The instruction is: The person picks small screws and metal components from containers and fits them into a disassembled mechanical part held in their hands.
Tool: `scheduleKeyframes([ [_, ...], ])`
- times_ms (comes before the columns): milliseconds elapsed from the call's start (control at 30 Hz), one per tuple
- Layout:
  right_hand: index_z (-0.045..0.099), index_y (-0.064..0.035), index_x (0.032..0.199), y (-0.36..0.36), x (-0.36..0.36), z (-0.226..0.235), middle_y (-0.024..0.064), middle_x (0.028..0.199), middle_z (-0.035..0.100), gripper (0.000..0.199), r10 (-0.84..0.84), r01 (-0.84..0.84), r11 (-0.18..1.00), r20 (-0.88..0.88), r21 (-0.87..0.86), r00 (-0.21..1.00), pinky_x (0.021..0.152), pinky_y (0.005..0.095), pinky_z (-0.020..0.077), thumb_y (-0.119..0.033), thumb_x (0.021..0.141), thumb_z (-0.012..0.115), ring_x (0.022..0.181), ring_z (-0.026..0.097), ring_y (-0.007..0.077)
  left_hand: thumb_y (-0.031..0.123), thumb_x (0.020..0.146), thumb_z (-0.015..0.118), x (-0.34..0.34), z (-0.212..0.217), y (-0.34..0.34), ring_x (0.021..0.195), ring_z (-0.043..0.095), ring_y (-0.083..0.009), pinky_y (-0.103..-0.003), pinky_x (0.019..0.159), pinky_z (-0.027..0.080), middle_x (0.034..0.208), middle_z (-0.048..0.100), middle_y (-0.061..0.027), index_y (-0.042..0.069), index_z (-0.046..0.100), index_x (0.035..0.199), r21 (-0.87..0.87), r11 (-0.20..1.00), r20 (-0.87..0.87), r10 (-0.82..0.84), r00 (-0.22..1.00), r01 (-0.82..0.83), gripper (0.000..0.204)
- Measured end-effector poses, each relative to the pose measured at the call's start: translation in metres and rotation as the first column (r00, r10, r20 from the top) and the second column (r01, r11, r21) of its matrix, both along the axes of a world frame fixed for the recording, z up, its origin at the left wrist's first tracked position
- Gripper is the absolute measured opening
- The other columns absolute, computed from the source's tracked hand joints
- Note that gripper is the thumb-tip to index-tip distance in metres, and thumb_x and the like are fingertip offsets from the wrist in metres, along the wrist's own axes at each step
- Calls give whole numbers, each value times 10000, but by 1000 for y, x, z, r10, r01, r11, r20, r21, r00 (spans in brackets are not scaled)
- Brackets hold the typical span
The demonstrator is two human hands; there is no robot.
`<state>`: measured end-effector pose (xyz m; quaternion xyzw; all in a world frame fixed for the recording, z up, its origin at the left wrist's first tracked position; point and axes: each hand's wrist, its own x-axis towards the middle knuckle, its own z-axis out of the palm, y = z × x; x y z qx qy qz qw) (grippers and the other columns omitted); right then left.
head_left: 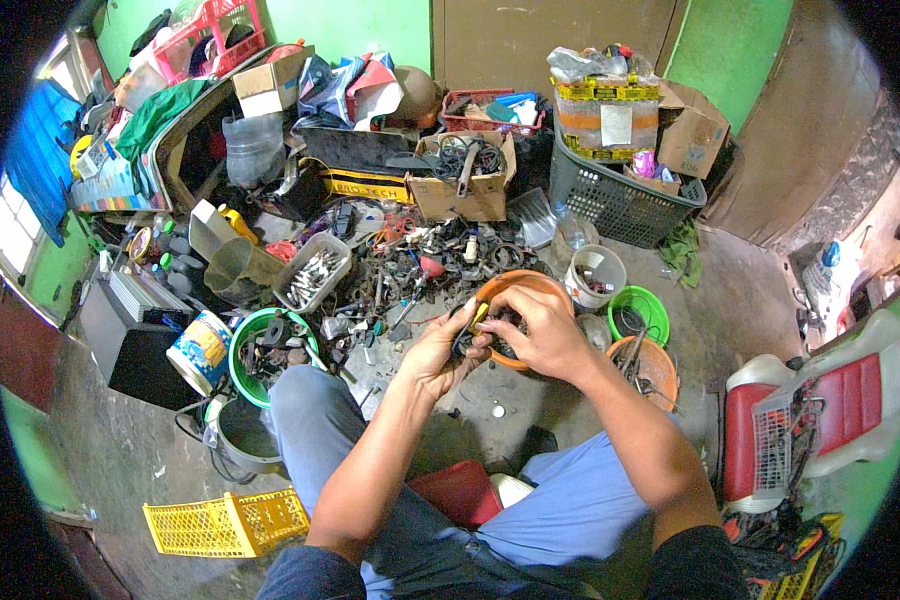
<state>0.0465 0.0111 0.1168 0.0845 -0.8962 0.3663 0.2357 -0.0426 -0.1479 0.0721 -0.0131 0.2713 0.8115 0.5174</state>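
Observation:
My left hand (440, 352) is closed around a small black and yellow piece (481, 318), its exact kind too small to make out. My right hand (538, 328) meets it from the other side, with thumb and fingers pinched at the piece. Both hands are raised in front of my knees. Just behind them stands an orange basin (526, 280) with dark small parts inside, partly hidden by my right hand. A spread of mixed dark scrap parts (440, 250) lies on the floor beyond.
On the left are a green-rimmed tub (238, 345) of parts, a grey bucket (250, 430) and a yellow crate (228, 522). A white bucket (597, 268), a green basket (654, 302) and another orange basin (660, 372) stand right. A red and cream seat (850, 400) is farther right.

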Motion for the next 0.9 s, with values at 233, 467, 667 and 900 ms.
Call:
scheduleKeyframes([
  [233,685,9,974,26,10,30,196,926,709,171,-107,120,987,122,-109,987,771,404,539,-148,908,672,864,707,328,244,982,640,-16,-7,-8,665,520,-143,-224,498,412,910,598,-81,23,568,1108,42,990,-13,138,990,-137,264],
  [467,664,20,1020,75,11,-4,135,870,710,160,-184,216,974,328,-64,927,717,328,546,-65,886,689,807,689,154,353,1015,568,-11,-5,-5,685,601,-186,-275,531,467,912,634,-94,41,557,1110,-95,979,-208,158,965,-181,326],
  [667,672,14,997,97,-8,-50,157,859,720,220,-157,214,972,405,-98,901,695,357,560,-69,813,760,774,731,224,442,1032,493,-5,1,4,704,632,-220,-308,566,503,907,658,-111,70,570,1113,-143,978,-185,126,975,-154,388],
  [900,669,14,989,106,-20,-73,175,831,710,227,-198,220,976,434,-1,879,703,373,557,-65,797,763,772,721,245,528,1023,444,-3,-3,6,749,653,-234,-343,603,530,905,666,-89,88,608,1084,-93,992,-129,77,989,-89,474],
])
